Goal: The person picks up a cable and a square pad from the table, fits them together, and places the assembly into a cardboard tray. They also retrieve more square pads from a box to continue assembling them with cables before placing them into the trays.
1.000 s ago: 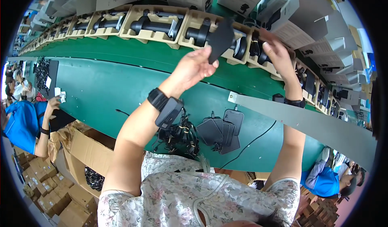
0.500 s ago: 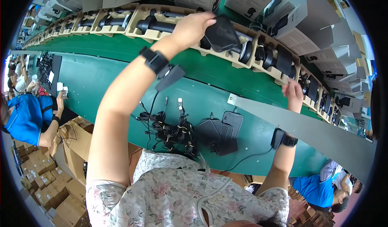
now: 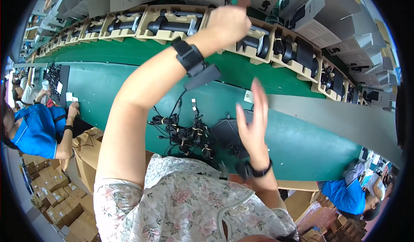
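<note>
My left hand (image 3: pixel 228 25) reaches over a tan moulded tray (image 3: pixel 255 60) that holds a black tubular device (image 3: pixel 246 42). Its fingers curl away from view, and whatever they may hold is hidden. In front of my body, my right hand (image 3: pixel 254 132) is raised with fingers stretched and thumb apart, slightly blurred and holding nothing. Behind and beside it lies a stack of flat black pouches (image 3: pixel 225 132) on the green table (image 3: pixel 302 155). Left of the pouches sits a heap of tied black cables (image 3: pixel 183 134). A black strap with a module (image 3: pixel 189 61) circles my left wrist.
More filled tan trays (image 3: pixel 172 26) run in a curved row along the green conveyor belt (image 3: pixel 129 50). Open printed boxes (image 3: pixel 327 26) stand behind them. A grey metal rail (image 3: pixel 327 112) crosses at right. People in blue shirts (image 3: pixel 36 130) work at both sides.
My left hand has moved right and slightly up; the black mesh pouch it held is out of sight. From the trays at right, my right hand has come back over the table.
</note>
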`<state>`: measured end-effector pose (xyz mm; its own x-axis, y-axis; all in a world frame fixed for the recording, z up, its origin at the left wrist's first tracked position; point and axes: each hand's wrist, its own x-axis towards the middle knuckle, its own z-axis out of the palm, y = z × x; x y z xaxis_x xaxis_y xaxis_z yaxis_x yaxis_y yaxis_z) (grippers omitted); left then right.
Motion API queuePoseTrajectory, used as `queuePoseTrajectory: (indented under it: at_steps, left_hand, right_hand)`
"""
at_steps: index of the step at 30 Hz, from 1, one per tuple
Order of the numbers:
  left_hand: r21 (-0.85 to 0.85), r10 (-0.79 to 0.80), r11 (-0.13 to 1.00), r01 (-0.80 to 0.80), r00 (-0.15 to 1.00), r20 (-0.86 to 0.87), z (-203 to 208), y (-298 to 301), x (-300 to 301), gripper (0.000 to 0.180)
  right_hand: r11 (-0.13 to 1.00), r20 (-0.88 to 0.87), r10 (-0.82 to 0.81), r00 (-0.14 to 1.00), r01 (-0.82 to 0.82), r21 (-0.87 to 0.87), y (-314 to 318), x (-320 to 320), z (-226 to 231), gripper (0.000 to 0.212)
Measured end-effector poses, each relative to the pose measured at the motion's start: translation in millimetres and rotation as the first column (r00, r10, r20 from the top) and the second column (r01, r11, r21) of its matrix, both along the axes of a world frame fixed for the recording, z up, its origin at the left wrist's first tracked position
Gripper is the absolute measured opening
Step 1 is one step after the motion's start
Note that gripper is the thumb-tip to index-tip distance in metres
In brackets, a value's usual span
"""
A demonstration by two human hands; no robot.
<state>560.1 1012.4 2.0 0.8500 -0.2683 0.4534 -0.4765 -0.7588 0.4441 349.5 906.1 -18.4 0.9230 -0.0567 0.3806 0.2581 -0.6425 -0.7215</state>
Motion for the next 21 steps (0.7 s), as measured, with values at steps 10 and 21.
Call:
queuePoseTrajectory:
  at_steps: [10,21]
  left_hand:
    - [-0.573,-0.304,0.811,0.117,0.922,-0.241,-12,70,-76,0.037]
    - [-0.224,-0.030,0.965,-0.140,0.785,-0.618,-144,279,-241,0.027]
  right_hand:
    - [0.770,0.141,-0.352,0.925,0.201,0.606,-15,175,-62,0.018]
    - [0.928,-0.185,-0.324,0.928,0.350,0.129,-67,244,-82,0.050]
